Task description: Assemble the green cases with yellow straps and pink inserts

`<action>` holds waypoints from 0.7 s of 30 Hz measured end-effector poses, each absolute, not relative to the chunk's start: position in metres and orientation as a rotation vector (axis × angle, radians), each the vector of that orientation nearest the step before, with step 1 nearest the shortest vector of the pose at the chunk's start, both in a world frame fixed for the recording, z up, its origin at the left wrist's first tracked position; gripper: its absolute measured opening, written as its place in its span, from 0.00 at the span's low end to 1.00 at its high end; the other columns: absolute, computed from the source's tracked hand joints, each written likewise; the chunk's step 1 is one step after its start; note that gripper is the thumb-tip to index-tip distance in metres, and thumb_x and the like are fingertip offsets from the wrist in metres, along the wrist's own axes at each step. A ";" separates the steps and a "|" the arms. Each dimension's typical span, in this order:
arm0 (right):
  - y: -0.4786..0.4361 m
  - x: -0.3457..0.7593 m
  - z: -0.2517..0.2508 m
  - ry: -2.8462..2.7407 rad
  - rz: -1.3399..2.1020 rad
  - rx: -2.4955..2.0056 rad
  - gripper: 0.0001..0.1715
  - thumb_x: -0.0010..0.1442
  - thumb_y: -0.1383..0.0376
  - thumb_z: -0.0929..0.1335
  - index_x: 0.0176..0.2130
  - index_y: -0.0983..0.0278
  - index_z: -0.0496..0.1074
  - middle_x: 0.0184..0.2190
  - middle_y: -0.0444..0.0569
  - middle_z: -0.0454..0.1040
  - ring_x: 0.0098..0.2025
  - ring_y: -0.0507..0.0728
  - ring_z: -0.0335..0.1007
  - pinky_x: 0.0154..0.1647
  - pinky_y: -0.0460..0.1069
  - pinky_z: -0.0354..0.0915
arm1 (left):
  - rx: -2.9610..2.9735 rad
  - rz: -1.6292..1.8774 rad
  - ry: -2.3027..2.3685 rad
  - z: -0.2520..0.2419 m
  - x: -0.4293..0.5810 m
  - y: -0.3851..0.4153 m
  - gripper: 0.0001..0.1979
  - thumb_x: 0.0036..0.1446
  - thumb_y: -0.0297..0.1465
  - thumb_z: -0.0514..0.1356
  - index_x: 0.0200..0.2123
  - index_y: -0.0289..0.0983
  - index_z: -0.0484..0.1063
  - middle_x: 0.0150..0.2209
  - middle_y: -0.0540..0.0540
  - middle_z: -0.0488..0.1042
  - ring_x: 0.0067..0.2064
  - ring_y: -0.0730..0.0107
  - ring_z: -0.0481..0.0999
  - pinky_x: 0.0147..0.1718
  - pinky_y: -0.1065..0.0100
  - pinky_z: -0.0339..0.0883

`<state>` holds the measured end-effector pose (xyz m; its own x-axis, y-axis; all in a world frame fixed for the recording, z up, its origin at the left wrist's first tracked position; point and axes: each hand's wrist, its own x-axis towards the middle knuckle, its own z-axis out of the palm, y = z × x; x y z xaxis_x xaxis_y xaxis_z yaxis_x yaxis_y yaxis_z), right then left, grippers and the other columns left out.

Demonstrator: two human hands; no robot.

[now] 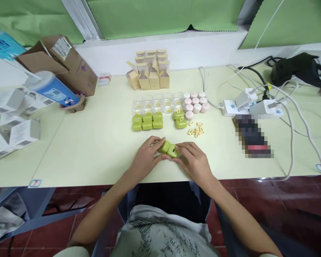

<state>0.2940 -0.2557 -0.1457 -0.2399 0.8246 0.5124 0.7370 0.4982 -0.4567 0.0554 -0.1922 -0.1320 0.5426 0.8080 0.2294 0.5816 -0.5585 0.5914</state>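
Observation:
My left hand (146,157) grips one end of a small glossy green plastic case (172,151) with two rounded halves and a dark slot. The other end is between the fingers of my right hand (196,162), just above the table near its front edge. Beyond my hands, several similar green cases (147,125) sit in two rows. To their right are two green cases (181,124) with pale yellow loops on top. Loose pale yellow loops (196,131) lie beside them. Behind stand clear plastic containers (157,103) and pink and white round pieces (195,101).
Small open cardboard boxes (154,79) stand by the wall. On the left are a large carton (77,73), a blue-and-white container (56,91) and white boxes (24,134). Power adapters (264,108), cables and a pixelated dark object (253,135) occupy the right.

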 end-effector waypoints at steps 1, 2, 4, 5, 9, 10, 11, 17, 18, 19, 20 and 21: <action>-0.256 0.294 -0.146 -2.033 0.128 -1.282 0.14 0.76 0.56 0.74 0.54 0.62 0.79 0.51 0.59 0.86 0.52 0.66 0.84 0.51 0.61 0.84 | 2.351 0.681 1.108 -0.133 0.054 -0.192 0.31 0.70 0.43 0.72 0.71 0.39 0.75 0.59 0.37 0.80 0.60 0.52 0.83 0.61 0.50 0.82; -0.256 0.294 -0.146 -2.040 0.106 -1.283 0.16 0.76 0.55 0.74 0.55 0.63 0.79 0.52 0.59 0.86 0.51 0.66 0.84 0.50 0.60 0.84 | 2.371 0.684 1.093 -0.134 0.054 -0.192 0.32 0.70 0.43 0.72 0.72 0.40 0.74 0.59 0.37 0.80 0.61 0.51 0.82 0.62 0.49 0.81; -0.256 0.294 -0.144 -2.050 0.065 -1.281 0.18 0.76 0.54 0.73 0.56 0.65 0.79 0.51 0.60 0.85 0.49 0.65 0.85 0.48 0.59 0.84 | 2.395 0.697 1.066 -0.136 0.054 -0.191 0.33 0.71 0.43 0.70 0.74 0.41 0.72 0.59 0.36 0.81 0.61 0.50 0.81 0.64 0.47 0.80; -0.257 0.295 -0.143 -2.062 0.047 -1.288 0.19 0.76 0.54 0.73 0.57 0.66 0.79 0.51 0.61 0.85 0.49 0.65 0.85 0.48 0.59 0.84 | 2.393 0.707 1.051 -0.136 0.055 -0.190 0.34 0.72 0.43 0.70 0.76 0.42 0.70 0.60 0.37 0.81 0.61 0.51 0.80 0.64 0.46 0.79; -0.259 0.298 -0.136 -2.162 -0.030 -1.335 0.23 0.77 0.55 0.72 0.64 0.65 0.78 0.52 0.61 0.83 0.48 0.64 0.84 0.47 0.58 0.83 | 2.418 0.744 0.958 -0.135 0.059 -0.189 0.31 0.75 0.41 0.66 0.76 0.43 0.69 0.63 0.37 0.81 0.63 0.51 0.79 0.66 0.45 0.78; -0.260 0.299 -0.134 -2.183 -0.052 -1.339 0.23 0.78 0.55 0.72 0.65 0.65 0.77 0.51 0.61 0.83 0.47 0.64 0.83 0.47 0.58 0.83 | 2.444 0.754 0.935 -0.134 0.060 -0.189 0.29 0.76 0.40 0.65 0.75 0.43 0.70 0.63 0.37 0.81 0.64 0.51 0.78 0.66 0.45 0.78; -0.261 0.299 -0.132 -2.196 -0.067 -1.337 0.24 0.78 0.56 0.71 0.66 0.65 0.77 0.50 0.60 0.82 0.45 0.64 0.83 0.46 0.58 0.83 | 2.470 0.768 0.916 -0.133 0.060 -0.190 0.27 0.76 0.39 0.64 0.74 0.43 0.71 0.63 0.37 0.81 0.64 0.51 0.78 0.66 0.45 0.78; -0.264 0.292 -0.129 -2.185 -0.131 -1.345 0.26 0.79 0.56 0.69 0.65 0.71 0.76 0.52 0.63 0.81 0.40 0.60 0.84 0.40 0.54 0.82 | 2.533 0.789 0.868 -0.136 0.060 -0.194 0.27 0.79 0.35 0.61 0.76 0.44 0.68 0.65 0.36 0.80 0.66 0.49 0.77 0.66 0.44 0.79; -0.264 0.292 -0.128 -2.193 -0.148 -1.345 0.26 0.79 0.55 0.70 0.65 0.71 0.76 0.53 0.63 0.81 0.39 0.60 0.84 0.39 0.54 0.83 | 2.531 0.783 0.863 -0.137 0.059 -0.194 0.28 0.79 0.35 0.60 0.78 0.44 0.66 0.66 0.37 0.80 0.66 0.49 0.77 0.66 0.43 0.79; -0.264 0.292 -0.128 -2.203 -0.155 -1.343 0.26 0.79 0.55 0.70 0.65 0.70 0.76 0.53 0.63 0.81 0.39 0.60 0.84 0.39 0.54 0.83 | 2.525 0.780 0.862 -0.138 0.059 -0.194 0.29 0.79 0.34 0.60 0.79 0.44 0.64 0.66 0.37 0.80 0.67 0.49 0.77 0.67 0.43 0.79; -0.264 0.292 -0.128 -2.214 -0.148 -1.342 0.26 0.79 0.55 0.70 0.66 0.70 0.76 0.54 0.64 0.81 0.39 0.59 0.85 0.38 0.53 0.83 | 2.518 0.782 0.863 -0.139 0.059 -0.193 0.31 0.79 0.33 0.59 0.80 0.44 0.61 0.67 0.37 0.80 0.67 0.49 0.77 0.67 0.43 0.79; -0.263 0.294 -0.127 -2.226 -0.131 -1.340 0.27 0.80 0.54 0.69 0.67 0.69 0.75 0.56 0.64 0.81 0.38 0.58 0.85 0.35 0.53 0.82 | 2.508 0.787 0.864 -0.140 0.058 -0.192 0.32 0.80 0.33 0.59 0.81 0.45 0.59 0.69 0.38 0.79 0.69 0.49 0.77 0.67 0.43 0.79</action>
